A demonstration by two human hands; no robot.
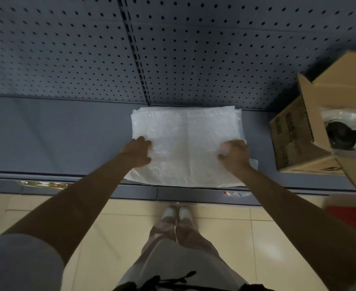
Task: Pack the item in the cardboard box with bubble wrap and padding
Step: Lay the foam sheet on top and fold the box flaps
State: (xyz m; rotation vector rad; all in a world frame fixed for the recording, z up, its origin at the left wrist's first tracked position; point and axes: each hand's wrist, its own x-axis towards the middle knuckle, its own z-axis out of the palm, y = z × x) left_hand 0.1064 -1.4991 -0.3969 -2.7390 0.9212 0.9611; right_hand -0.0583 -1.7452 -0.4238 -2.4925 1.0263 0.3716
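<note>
A folded stack of white bubble wrap lies flat on the grey shelf, its front edge reaching the shelf lip. My left hand grips the stack's left edge, fingers curled over it. My right hand grips the right edge the same way. An open cardboard box stands on the shelf to the right. Inside it a black item rests on clear wrapping.
A grey pegboard wall rises behind the shelf. The box's open flap juts toward me at the right edge. Below are beige floor tiles, my shoes and something red on the floor at right.
</note>
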